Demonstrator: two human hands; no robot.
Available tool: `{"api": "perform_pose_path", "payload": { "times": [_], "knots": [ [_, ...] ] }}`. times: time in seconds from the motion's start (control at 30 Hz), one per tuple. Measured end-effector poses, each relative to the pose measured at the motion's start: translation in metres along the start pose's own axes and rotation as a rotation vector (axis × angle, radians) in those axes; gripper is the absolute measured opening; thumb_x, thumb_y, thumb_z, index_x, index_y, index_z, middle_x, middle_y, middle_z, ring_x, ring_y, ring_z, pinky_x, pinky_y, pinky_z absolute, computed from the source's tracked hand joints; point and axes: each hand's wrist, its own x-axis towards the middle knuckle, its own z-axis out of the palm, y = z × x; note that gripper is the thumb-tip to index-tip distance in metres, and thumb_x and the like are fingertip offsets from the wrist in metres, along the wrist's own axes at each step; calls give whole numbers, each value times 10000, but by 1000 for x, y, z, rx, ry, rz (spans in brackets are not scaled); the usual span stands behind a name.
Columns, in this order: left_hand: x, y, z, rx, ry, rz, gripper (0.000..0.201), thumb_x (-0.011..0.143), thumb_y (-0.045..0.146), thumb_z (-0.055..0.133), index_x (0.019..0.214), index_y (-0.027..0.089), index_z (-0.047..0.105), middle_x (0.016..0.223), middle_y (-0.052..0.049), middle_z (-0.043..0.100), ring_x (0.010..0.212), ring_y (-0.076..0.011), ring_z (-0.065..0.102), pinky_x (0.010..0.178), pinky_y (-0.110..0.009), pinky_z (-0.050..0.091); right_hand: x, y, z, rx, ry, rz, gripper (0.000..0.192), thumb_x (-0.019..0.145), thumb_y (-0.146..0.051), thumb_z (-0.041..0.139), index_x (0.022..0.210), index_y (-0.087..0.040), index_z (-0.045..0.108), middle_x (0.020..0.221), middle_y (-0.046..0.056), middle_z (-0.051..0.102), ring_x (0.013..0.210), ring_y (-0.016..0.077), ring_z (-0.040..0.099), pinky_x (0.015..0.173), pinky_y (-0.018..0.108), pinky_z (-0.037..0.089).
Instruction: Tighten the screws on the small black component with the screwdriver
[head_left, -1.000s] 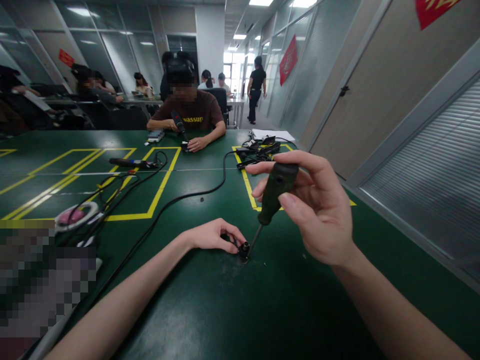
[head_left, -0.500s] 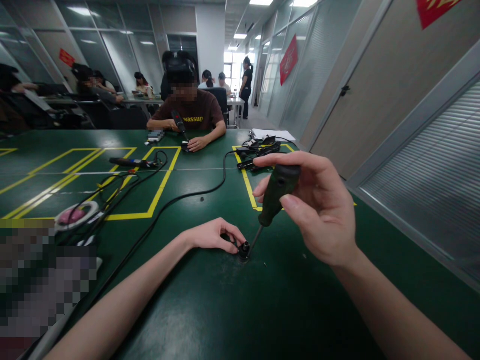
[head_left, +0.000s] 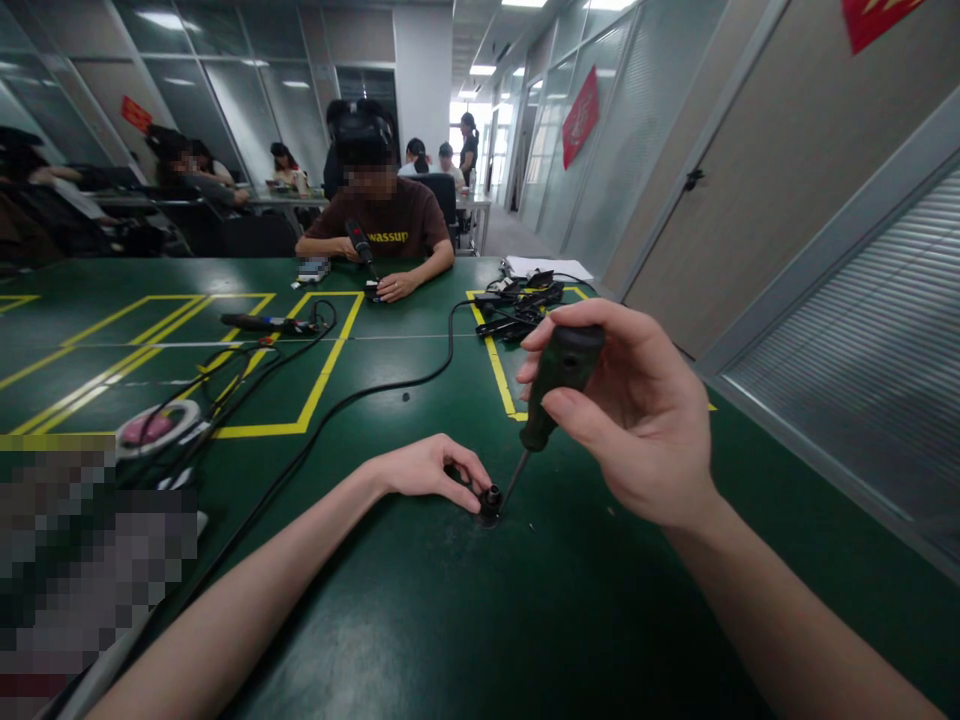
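My right hand (head_left: pixel 637 410) is wrapped round the dark handle of a screwdriver (head_left: pixel 559 385), tilted so its shaft slants down to the left. The shaft's lower end meets or lies just beside a small black cylindrical part (head_left: pixel 491 498) on the green table (head_left: pixel 420 630); the exact contact is too small to tell. With thumb and fingertips my left hand (head_left: pixel 435 468) pinches that part from its left side, keeping it upright with its round opening facing up. A few tiny light bits lie on the tabletop to the right of it.
A black cable (head_left: pixel 360 395) runs across the table to a heap of black cables and parts (head_left: pixel 525 300). At left lie a dark pen-shaped tool (head_left: pixel 259 323) and a white tape roll (head_left: pixel 191 412). Opposite, a person (head_left: pixel 382 220) works with a powered screwdriver (head_left: pixel 358 240).
My right-hand fingers have shifted on the screwdriver handle, the forefinger drawing back and the thumb moving left over it. My left hand keeps its pinch on the black part.
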Motion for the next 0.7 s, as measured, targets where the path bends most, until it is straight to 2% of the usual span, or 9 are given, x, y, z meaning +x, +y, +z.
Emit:
{"api": "perform_pose_path", "payload": {
  "times": [0.13,0.5,0.7],
  "knots": [
    [0,-2,1,-48,-1,0,418,666,452,953,946,164,836,936,-57,794,837,-146,680,840,-270,526,1,0,0,-16,3,-2,311,922,-292,767,1217,-316,670,1084,26,717,875,195,713,796,365,651],
    [0,-2,0,-40,7,-19,404,674,467,943,918,159,846,866,-44,773,738,-123,650,748,-244,514,-1,1,-1,-5,-5,18,349,927,-283,763,1260,-333,670,1100,19,724,902,192,718,830,364,656],
    [0,2,2,11,1,-3,383,630,381,973,928,177,844,923,-42,785,832,-140,651,833,-262,504,0,0,0,13,-11,10,335,930,-300,764,1250,-340,674,1098,19,712,907,192,718,838,371,653]
  ]
}}
